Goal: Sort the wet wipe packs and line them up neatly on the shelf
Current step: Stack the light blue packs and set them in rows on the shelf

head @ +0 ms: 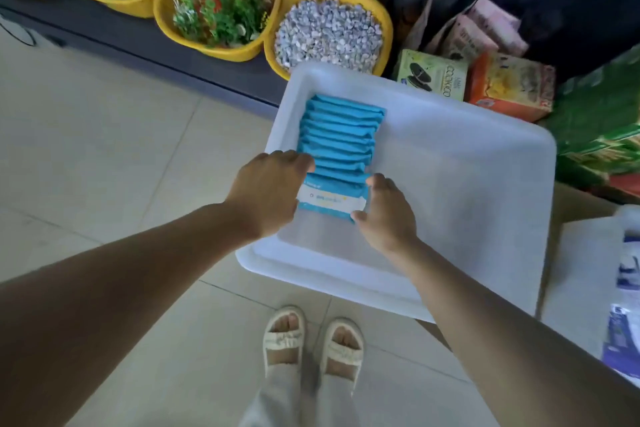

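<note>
Fingers first: left hand [268,191] curls over the left end of the nearest wet wipe pack [332,196], fingertips hidden behind its edge, so it reads as a grip. Right hand [388,210] pinches the pack's right end, thumb at the lower corner, fingers bent over the top edge. Pack lies label-up, white panel showing, at the near end of a row of blue packs [341,135] standing on edge, front to back, touching one another.

The row sits in the left part of a white plastic bin [460,184] resting on a tiled floor; no pack is on any shelf yet. Beyond the bin: a yellow tub of pale gravel [329,33], a tub of plastic plants [218,19], a cookie box [431,76] and an orange carton [509,85].

Judgement: step in hand looks like squaring up or lifting the front pack w/ both hands. To do it well, keep even pressure at both ends so the soft pack doesn't buckle, and hold it parallel to the row, flush w/ its neighbours. Risk: a lopsided pull could topple the standing packs behind it.
</note>
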Tool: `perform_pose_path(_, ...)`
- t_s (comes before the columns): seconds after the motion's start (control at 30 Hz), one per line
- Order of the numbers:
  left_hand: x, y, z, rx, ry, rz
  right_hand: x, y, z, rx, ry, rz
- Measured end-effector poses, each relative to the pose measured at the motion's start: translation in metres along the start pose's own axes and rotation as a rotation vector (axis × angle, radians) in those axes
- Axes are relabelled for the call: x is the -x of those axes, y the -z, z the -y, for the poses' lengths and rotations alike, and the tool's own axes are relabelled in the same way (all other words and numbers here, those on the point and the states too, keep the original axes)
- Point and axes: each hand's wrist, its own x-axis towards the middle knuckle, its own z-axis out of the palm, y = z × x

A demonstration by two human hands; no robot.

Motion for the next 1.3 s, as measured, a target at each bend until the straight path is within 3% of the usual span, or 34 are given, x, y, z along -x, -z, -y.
perform_pose_path(0.23, -0.032, -0.056, -0.004, -0.117, -0.101, 0.014, -0.019, -0.031, -0.008, -0.171, -0.049, -0.151)
perform_pose_path(0.5, -0.033, -0.090, -0.010, -0.231, -0.088, 0.045, -0.007, -0.044, -0.031, -0.252, 0.243, -0.185)
perform_pose_path(0.57, -0.026, -0.094, -0.008, -0.209, -0.095, 0.062, -0.005, -0.037, -0.035, -0.229, 0.239, -0.203)
perform_pose_path(0.7, -0.013, -0.095, 0.000, -0.123, -0.180, -0.066, -0.016, -0.021, -0.036, -0.221, 0.147, -0.285)
perform_pose_path(0.97, -0.029, -0.094, -0.003, 0.019, -0.083, -0.148, -0.048, -0.027, -0.033, -0.406, 0.013, -0.121)
perform_pose_path(1.13, -0.033, -0.097, -0.003, 0.020, -0.150, -0.154, -0.030, -0.031, -0.036, -0.411, 0.144, -0.069)
perform_pose_path(1.23, -0.024, -0.095, -0.005, 0.017, -0.098, -0.124, -0.020, -0.028, -0.040, -0.415, 0.163, 0.013)
perform_pose_path(1.3, -0.018, -0.095, -0.005, -0.031, -0.051, -0.098, -0.021, -0.024, -0.040, -0.392, 0.165, -0.073)
